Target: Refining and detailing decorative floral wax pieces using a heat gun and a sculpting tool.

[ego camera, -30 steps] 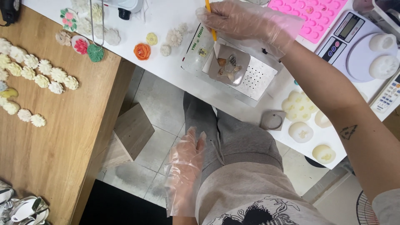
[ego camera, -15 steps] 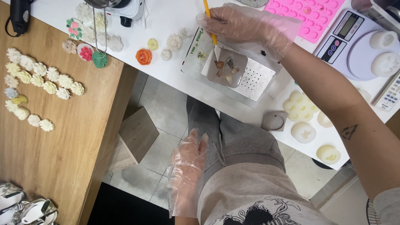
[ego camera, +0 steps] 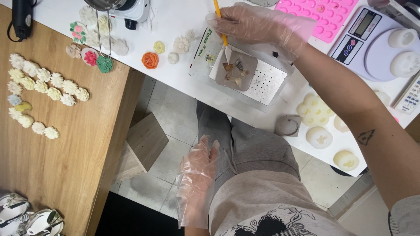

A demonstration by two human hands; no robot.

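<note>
Pinching brush [ego camera: 220,26], right hand [ego camera: 258,24] grip closed.

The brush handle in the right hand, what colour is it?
Orange-yellow. The brush handle shows best in the head view, rising from the gloved right hand.

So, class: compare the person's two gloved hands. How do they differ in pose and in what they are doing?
The right hand is stretched out over the white table, gripping a yellow brush; the left hand holds nothing. The right hand's fingers are curled; the left hand's fingers hang loosely straight, resting against the grey-trousered thigh. Both wear clear plastic gloves.
</note>
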